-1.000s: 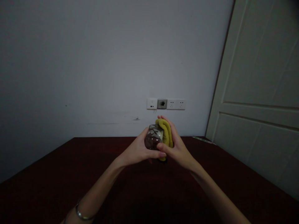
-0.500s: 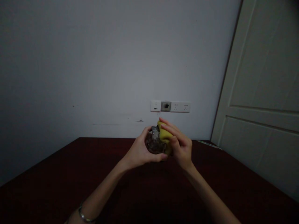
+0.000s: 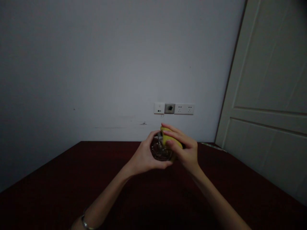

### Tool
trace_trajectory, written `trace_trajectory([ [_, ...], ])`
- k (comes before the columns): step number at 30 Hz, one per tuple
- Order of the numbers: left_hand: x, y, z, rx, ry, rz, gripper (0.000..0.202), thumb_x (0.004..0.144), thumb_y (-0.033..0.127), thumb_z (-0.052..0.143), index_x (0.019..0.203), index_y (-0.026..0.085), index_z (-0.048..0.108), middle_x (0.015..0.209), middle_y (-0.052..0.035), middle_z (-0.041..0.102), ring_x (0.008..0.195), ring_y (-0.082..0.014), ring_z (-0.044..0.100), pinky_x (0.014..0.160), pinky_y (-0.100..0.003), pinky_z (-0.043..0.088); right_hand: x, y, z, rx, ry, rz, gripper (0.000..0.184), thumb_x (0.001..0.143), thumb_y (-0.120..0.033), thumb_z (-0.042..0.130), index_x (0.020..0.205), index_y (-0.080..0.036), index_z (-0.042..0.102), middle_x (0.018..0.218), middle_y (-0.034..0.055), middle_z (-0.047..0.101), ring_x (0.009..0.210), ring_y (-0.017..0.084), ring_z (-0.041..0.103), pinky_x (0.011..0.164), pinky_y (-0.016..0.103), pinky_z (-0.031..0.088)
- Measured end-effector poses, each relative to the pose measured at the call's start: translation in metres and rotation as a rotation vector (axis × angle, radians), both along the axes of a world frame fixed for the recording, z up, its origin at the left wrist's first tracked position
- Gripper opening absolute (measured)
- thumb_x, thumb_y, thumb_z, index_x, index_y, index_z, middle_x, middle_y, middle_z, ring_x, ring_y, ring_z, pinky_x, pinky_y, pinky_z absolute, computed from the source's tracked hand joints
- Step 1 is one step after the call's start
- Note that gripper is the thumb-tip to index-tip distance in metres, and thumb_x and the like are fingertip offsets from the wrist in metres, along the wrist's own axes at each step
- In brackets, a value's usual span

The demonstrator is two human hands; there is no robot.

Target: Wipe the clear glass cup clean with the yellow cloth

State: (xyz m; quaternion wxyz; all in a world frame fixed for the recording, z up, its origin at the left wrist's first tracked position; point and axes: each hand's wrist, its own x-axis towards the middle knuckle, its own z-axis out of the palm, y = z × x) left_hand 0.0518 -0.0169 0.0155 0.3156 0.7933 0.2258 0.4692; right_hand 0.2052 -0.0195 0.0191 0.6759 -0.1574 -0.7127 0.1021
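My left hand [image 3: 147,156] is closed around a clear glass vessel [image 3: 159,150], its thumb along the near side and fingers over the far side. The glass is held up above the table, and its exact kind is hard to make out in the dim light. A yellow cloth [image 3: 173,137] is pressed against the right side of the glass. My right hand [image 3: 185,148] grips this cloth, with fingertips over its top and thumb on its near face. The cloth and right hand hide the right part of the glass.
A dark red table [image 3: 72,179] spreads beneath both hands and meets a pale wall [image 3: 115,64]. Sockets and switches [image 3: 184,109] sit on the wall above the table's back edge. A white panelled door [image 3: 268,80] stands at the right. A thin patterned strip [image 3: 213,146] lies at the back right.
My right thumb has moved up and left across the cloth, and the fingertips have shifted slightly left and down. The glass has turned or tilted a little in my left hand.
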Motion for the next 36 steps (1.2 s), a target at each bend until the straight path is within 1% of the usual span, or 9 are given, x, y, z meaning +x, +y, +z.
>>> trace_trajectory([
  [3,0.001,0.003,0.000,0.020,-0.056,-0.034,0.077,0.062,0.018,0.077,0.128,0.021,0.039,0.127,-0.0090,0.054,0.112,-0.0243,0.056,0.096,-0.037,0.045,-0.001,-0.006,0.000,0.165,-0.149,-0.052,0.030,0.073,-0.023,0.072,0.101,-0.033,0.072,0.120,0.0027,0.066,0.117,0.027,0.059,0.102,0.052,0.045],
  [5,0.001,0.005,0.000,0.032,-0.070,-0.053,0.077,0.062,0.017,0.076,0.128,0.020,0.038,0.131,-0.0099,0.050,0.117,-0.0250,0.053,0.099,-0.036,0.043,-0.002,-0.006,0.000,0.187,-0.183,-0.058,0.034,0.070,-0.022,0.075,0.102,-0.033,0.071,0.120,0.0027,0.066,0.117,0.027,0.058,0.103,0.051,0.044],
  [13,0.001,0.005,-0.005,0.013,-0.018,-0.025,0.083,0.056,0.022,0.082,0.129,0.020,0.042,0.123,-0.0081,0.057,0.113,-0.0249,0.055,0.100,-0.038,0.042,-0.002,0.008,-0.002,-0.258,0.138,0.035,0.017,0.079,-0.033,0.066,0.094,-0.031,0.074,0.110,0.0027,0.071,0.107,0.023,0.065,0.099,0.045,0.048],
  [15,0.002,0.005,-0.005,-0.003,0.002,-0.004,0.081,0.057,0.022,0.082,0.128,0.020,0.043,0.120,-0.0077,0.059,0.108,-0.0238,0.057,0.095,-0.037,0.045,-0.003,0.008,-0.003,-0.226,0.106,0.019,0.017,0.078,-0.031,0.067,0.094,-0.031,0.074,0.113,0.0025,0.070,0.108,0.023,0.064,0.099,0.045,0.048],
  [21,0.000,0.009,-0.006,-0.067,0.022,-0.001,0.073,0.061,0.015,0.075,0.126,0.020,0.042,0.114,-0.0070,0.060,0.100,-0.0238,0.061,0.083,-0.035,0.051,-0.002,-0.003,-0.004,0.025,-0.102,-0.055,0.027,0.071,-0.023,0.074,0.096,-0.030,0.073,0.118,0.0046,0.068,0.113,0.025,0.061,0.099,0.047,0.048],
  [26,-0.001,0.008,-0.006,-0.014,0.030,-0.026,0.078,0.058,0.025,0.082,0.126,0.019,0.045,0.120,-0.0085,0.059,0.109,-0.0255,0.057,0.096,-0.040,0.045,0.000,0.003,-0.005,-0.180,0.030,-0.007,0.017,0.076,-0.031,0.069,0.093,-0.032,0.074,0.114,0.0016,0.069,0.109,0.023,0.064,0.099,0.046,0.048],
  [30,0.001,0.007,-0.005,-0.062,0.069,-0.001,0.082,0.057,0.027,0.082,0.129,0.019,0.043,0.118,-0.0088,0.061,0.107,-0.0261,0.058,0.094,-0.041,0.046,0.000,0.011,-0.005,-0.366,0.132,0.036,0.021,0.076,-0.039,0.068,0.092,-0.029,0.075,0.109,0.0028,0.072,0.108,0.023,0.064,0.101,0.045,0.046],
  [32,0.002,0.008,-0.006,-0.083,0.070,0.033,0.078,0.058,0.028,0.081,0.127,0.018,0.045,0.112,-0.0078,0.063,0.101,-0.0246,0.060,0.089,-0.038,0.048,-0.002,0.009,-0.005,-0.328,0.116,0.009,0.018,0.076,-0.036,0.068,0.092,-0.029,0.075,0.111,0.0024,0.071,0.109,0.022,0.063,0.101,0.044,0.046],
  [36,0.004,0.011,-0.010,-0.106,0.031,0.079,0.067,0.060,0.024,0.079,0.120,0.018,0.049,0.103,-0.0062,0.064,0.089,-0.0217,0.062,0.078,-0.034,0.050,-0.004,-0.001,-0.006,-0.122,-0.031,-0.069,0.021,0.075,-0.026,0.071,0.094,-0.031,0.074,0.117,0.0021,0.068,0.109,0.023,0.063,0.100,0.045,0.048],
])
